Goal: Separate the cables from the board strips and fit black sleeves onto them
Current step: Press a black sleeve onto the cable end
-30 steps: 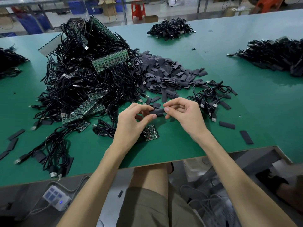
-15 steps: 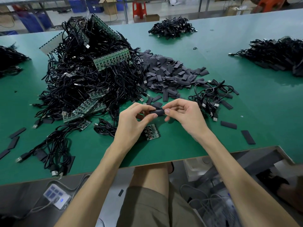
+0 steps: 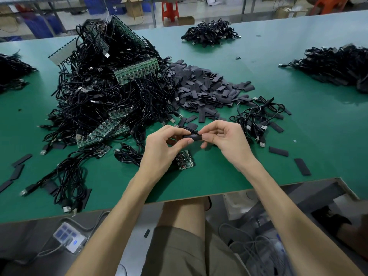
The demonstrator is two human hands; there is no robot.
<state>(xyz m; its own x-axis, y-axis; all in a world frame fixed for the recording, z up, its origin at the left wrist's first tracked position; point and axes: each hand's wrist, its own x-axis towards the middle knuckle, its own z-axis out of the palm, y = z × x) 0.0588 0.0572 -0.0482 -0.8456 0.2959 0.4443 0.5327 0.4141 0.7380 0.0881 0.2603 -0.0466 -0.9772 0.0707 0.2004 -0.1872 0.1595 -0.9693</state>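
- The green desk (image 3: 298,148) is carrying everything. The cable heap (image 3: 103,100) is sitting on it as the biggest thing there, black leads tangled together with green board strips (image 3: 137,71) sticking out of it.
- The pile of black sleeves (image 3: 205,90) is lying against the right side of the cable heap, touching it.
- A smaller bundle of cables (image 3: 256,116) is lying further right of the cable heap, past the sleeves.
- The left hand (image 3: 162,150) and the right hand (image 3: 227,142) are hovering just in front of the cable heap, fingertips meeting.
- A small board piece (image 3: 184,160) is lying flat on the desk in front of the cable heap, partly under the left hand.
- One sleeve (image 3: 192,136) is being held up in front of the cable heap. The left hand is pinching its left end and the right hand is pinching its right end, fingers curled.
- A thin cable (image 3: 188,128) is running along the top of that sleeve; I cannot tell whether it is inside the sleeve.
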